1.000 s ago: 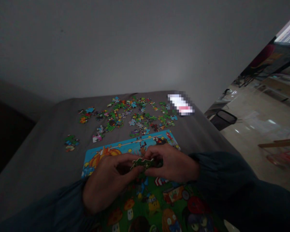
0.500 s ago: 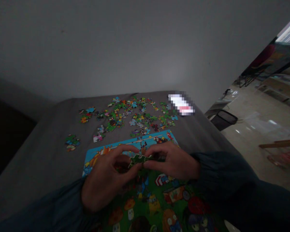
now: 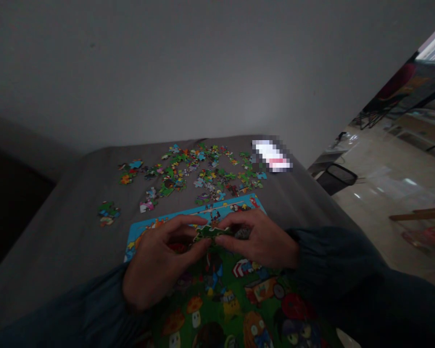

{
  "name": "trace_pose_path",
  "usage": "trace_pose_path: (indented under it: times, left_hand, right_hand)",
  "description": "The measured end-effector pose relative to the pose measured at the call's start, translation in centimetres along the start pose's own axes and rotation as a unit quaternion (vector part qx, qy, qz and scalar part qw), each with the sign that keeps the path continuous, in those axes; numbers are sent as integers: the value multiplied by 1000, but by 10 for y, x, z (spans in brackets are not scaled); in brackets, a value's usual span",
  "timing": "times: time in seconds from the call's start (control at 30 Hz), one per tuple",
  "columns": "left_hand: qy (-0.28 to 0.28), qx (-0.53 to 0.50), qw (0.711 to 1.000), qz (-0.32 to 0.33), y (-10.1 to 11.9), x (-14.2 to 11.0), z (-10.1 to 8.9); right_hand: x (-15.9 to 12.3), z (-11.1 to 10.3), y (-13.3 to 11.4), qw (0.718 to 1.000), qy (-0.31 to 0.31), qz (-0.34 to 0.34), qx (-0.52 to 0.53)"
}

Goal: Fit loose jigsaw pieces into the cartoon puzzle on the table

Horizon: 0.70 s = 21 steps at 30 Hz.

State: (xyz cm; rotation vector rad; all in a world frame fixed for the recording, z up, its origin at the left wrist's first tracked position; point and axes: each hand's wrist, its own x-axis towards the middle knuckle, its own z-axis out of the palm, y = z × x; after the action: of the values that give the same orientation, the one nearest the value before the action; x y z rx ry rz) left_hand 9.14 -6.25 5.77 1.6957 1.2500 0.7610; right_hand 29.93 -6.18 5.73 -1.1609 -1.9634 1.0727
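Green jigsaw piece (image 3: pixel 209 233) | long axis sideways | between left hand (image 3: pixel 158 258), right hand (image 3: pixel 259 239)

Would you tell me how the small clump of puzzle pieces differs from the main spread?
The clump is small and tight, while the spread is far larger and looser. The clump lies alone toward the left; the spread reaches further back. Both are multicoloured pieces on the grey cloth.

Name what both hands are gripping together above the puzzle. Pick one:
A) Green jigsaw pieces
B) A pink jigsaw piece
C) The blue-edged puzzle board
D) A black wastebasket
A: the left hand and right hand meet at their fingertips on the green jigsaw pieces.
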Motion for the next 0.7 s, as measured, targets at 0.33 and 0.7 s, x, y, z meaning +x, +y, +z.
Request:
trace_pose_path:
  times: [0.33, 0.7]
  left_hand:
    - [-16, 15, 1000, 3, 4, 0, -1]
    - [-128, -3, 986, -105, 26, -3, -57]
  right_hand:
    - [-3, 7, 3, 1000, -2, -21, -2]
    - [1, -4, 5, 992, 34, -115, -50]
